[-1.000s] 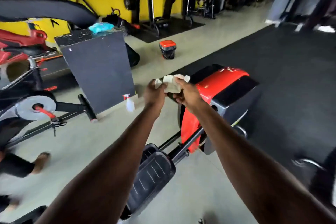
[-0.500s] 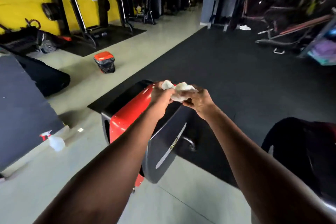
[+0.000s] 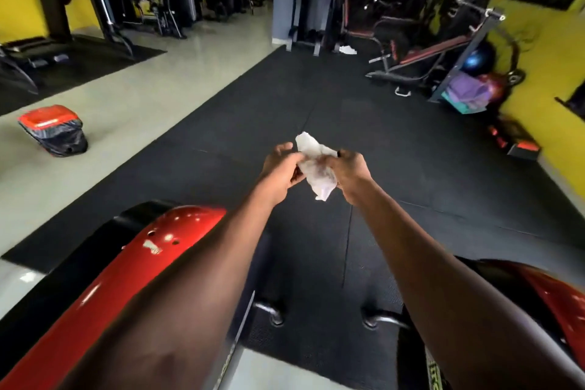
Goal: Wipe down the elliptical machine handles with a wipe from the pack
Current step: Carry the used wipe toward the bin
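Black rubber flooring (image 3: pixel 364 98), yellow walls (image 3: pixel 538 41).

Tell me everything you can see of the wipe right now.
The wipe is white, thin and crumpled, looking damp and soft. It hangs bunched between both hands out in front, over the black rubber floor mat, one corner sticking up and a tail drooping below. The left hand and the right hand each grip it with curled fingers. Nothing else touches it.
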